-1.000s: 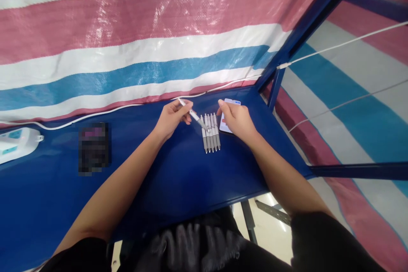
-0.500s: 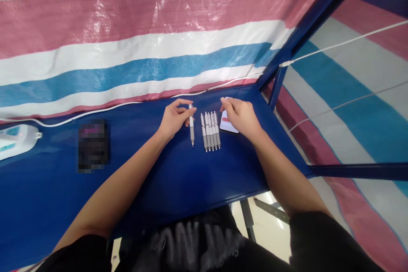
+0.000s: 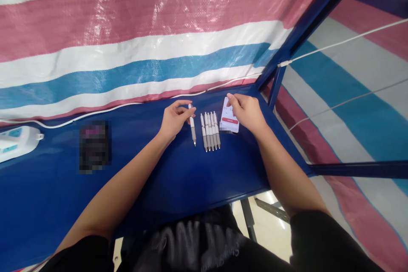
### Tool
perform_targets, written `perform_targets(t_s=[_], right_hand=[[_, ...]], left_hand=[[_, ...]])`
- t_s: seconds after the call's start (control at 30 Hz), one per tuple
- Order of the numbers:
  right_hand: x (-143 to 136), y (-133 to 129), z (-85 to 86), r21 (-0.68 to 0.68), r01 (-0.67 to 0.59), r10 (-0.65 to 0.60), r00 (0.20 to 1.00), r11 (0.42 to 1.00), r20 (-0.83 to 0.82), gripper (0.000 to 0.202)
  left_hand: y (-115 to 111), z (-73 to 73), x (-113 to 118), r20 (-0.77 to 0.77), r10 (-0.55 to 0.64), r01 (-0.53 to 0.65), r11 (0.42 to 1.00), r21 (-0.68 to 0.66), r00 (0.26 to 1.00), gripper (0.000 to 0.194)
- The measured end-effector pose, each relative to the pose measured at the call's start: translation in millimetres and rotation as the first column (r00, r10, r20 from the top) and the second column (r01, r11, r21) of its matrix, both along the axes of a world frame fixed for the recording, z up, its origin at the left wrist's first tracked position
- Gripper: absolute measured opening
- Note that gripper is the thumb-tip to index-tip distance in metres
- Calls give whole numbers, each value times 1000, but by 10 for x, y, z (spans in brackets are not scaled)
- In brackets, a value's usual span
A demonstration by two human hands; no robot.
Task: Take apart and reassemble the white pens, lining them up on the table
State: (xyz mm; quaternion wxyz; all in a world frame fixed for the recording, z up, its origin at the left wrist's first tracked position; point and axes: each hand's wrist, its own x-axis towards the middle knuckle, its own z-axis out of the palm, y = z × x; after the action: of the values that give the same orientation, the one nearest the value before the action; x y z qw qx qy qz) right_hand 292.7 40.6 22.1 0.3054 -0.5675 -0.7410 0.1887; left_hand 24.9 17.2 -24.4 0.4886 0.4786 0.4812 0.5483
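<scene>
1. The left hand [image 3: 174, 120] pinched a white-and-grey pen [image 3: 193, 131], tip toward the wearer; a second earlier, it slanted over the row of pens [image 3: 210, 131].
2. That row lay just right of the left hand.
3. The right hand [image 3: 250, 113], loosely curled, had shifted rightward, uncovering more phone [image 3: 230, 125]; I couldn't tell whether it held anything.

Bright light leaves white glare on the striped sheet [image 3: 159, 8], edges look stretched, and pixelation masks a dark object [image 3: 94, 148].
</scene>
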Motion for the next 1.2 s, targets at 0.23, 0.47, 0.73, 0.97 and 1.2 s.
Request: perform_targets(t_s=[0.23, 0.47, 0.73, 0.97, 1.2], right_hand=[[114, 66, 18, -4, 21, -21, 999, 1000, 39, 60], [106, 76, 1, -33, 24, -22, 997, 999, 70, 44], [77, 54, 12, -67, -10, 16, 995, 998, 103, 41], [29, 37, 15, -88, -34, 45, 992, 996, 116, 41], [432, 180, -2, -39, -10, 16, 988, 999, 156, 68]], left_hand=[[-6, -41, 12, -41, -14, 15, 1000, 10, 999, 45], [-10, -42, 29, -31, 24, -24, 999, 24, 999, 52], [-3, -91, 24, -48, 12, -11, 1000, 13, 999, 41], [-30, -61, 43, -62, -8, 7, 1000, -6, 998, 49], [-45, -58, 52, -60, 9, -9, 1000, -7, 998, 47]])
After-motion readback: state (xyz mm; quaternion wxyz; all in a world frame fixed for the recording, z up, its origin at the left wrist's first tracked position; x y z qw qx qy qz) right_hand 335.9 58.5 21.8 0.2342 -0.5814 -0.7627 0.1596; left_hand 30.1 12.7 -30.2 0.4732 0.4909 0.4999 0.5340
